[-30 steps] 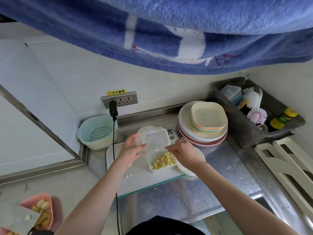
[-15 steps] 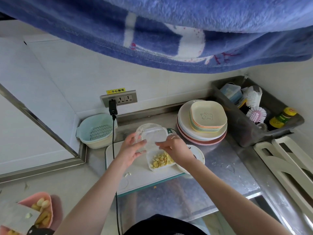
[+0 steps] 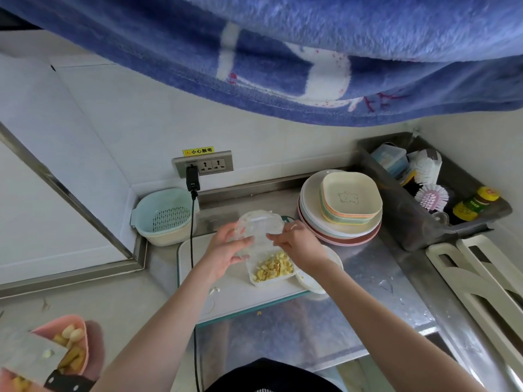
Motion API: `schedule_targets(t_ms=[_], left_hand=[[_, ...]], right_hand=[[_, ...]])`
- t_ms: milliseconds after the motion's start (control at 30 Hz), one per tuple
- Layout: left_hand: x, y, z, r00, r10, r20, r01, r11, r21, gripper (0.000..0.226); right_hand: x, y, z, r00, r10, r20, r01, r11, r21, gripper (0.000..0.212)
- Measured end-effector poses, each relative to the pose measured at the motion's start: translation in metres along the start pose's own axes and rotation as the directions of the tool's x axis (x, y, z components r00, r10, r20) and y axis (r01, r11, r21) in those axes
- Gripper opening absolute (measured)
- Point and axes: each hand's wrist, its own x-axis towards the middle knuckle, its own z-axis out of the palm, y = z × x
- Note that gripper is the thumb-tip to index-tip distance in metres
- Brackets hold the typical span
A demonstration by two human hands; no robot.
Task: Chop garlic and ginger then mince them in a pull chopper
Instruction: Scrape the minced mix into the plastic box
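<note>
Chopping looks done: our pieces (image 3: 273, 267) fill the chopper bowl (image 3: 268, 268) on the board (image 3: 226, 301) mid-counter. Both hands, left (image 3: 226, 254) and right (image 3: 297, 246), grip the lid (image 3: 259, 226) above it; closing and pulling remain.

— What colours do you see up top?
— A blue towel (image 3: 311, 52) with a white animal pattern.
— And the stacked plates (image 3: 351, 199)?
— Cream, a small bear outline on the top one.
— The colander (image 3: 164, 216)?
— Pale blue, beside the white cutting board (image 3: 198, 267).
</note>
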Motion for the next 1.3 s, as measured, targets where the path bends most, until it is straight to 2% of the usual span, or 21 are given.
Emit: schedule_targets(t_ms=[100, 200, 300, 467, 600, 667, 767, 833, 933, 1000, 1067, 1133, 1200, 1300], left_hand=[[-0.002, -0.001, 0.007, 0.997, 0.027, -0.073, -0.017, 0.991, 0.134, 0.069], [0.000, 0.000, 0.005, 0.981, 0.087, -0.173, -0.045, 0.971, 0.235, 0.053], [0.002, 0.001, 0.004, 0.974, 0.099, -0.203, -0.045, 0.966, 0.256, 0.055], [0.003, 0.001, 0.012, 0.977, 0.126, -0.172, -0.076, 0.959, 0.274, 0.052], [0.003, 0.002, 0.007, 0.966, 0.159, -0.204, -0.088, 0.944, 0.316, 0.059], [0.004, 0.002, 0.001, 0.962, 0.151, -0.225, -0.072, 0.943, 0.324, 0.059], [0.004, 0.002, -0.001, 0.967, 0.126, -0.221, -0.053, 0.949, 0.310, 0.056], [0.004, 0.001, 0.004, 0.973, 0.109, -0.203, -0.048, 0.957, 0.285, 0.054], [0.005, 0.000, 0.009, 0.974, 0.088, -0.207, -0.038, 0.971, 0.236, 0.056], [0.003, 0.000, 0.002, 0.972, 0.067, -0.226, -0.017, 0.976, 0.216, 0.058], [0.002, -0.001, -0.009, 0.973, 0.030, -0.229, 0.014, 0.982, 0.188, 0.057], [0.001, -0.001, -0.021, 0.971, -0.034, -0.237, 0.058, 0.994, 0.097, 0.053], [-0.001, -0.001, -0.027, 0.963, -0.144, -0.230, 0.131, 0.989, -0.071, 0.051], [-0.006, -0.005, -0.031, 0.942, -0.282, -0.182, 0.249, 0.951, -0.183, 0.060]], right_hand=[[-0.003, 0.000, 0.008, 0.998, 0.033, 0.044, -0.028, 0.992, -0.121, 0.033], [-0.022, 0.018, 0.004, 0.991, 0.121, 0.064, -0.113, 0.987, -0.112, 0.032], [-0.035, 0.029, -0.001, 0.989, 0.136, 0.058, -0.130, 0.987, -0.094, 0.031], [-0.018, 0.005, 0.006, 0.998, 0.052, -0.033, -0.054, 0.997, -0.059, 0.030], [-0.025, 0.015, 0.012, 0.990, 0.103, 0.094, -0.094, 0.991, -0.093, 0.029], [-0.033, 0.028, 0.009, 0.985, 0.139, 0.107, -0.125, 0.984, -0.124, 0.029], [-0.033, 0.031, 0.007, 0.988, 0.152, 0.003, -0.152, 0.988, -0.022, 0.029], [-0.025, 0.019, 0.010, 0.993, 0.116, -0.026, -0.114, 0.992, 0.061, 0.029], [-0.024, 0.010, 0.021, 0.993, 0.089, 0.077, -0.090, 0.996, 0.013, 0.028], [-0.029, 0.020, 0.016, 0.985, 0.158, 0.063, -0.161, 0.986, 0.042, 0.024], [-0.031, 0.034, 0.005, 0.966, 0.259, -0.024, -0.253, 0.958, 0.136, 0.018], [-0.027, 0.042, -0.009, 0.907, 0.409, -0.103, -0.360, 0.877, 0.319, 0.013], [-0.016, 0.043, -0.016, 0.838, 0.526, -0.143, -0.430, 0.799, 0.421, 0.021], [0.000, 0.037, -0.012, 0.841, 0.538, -0.061, -0.470, 0.781, 0.411, 0.030]])
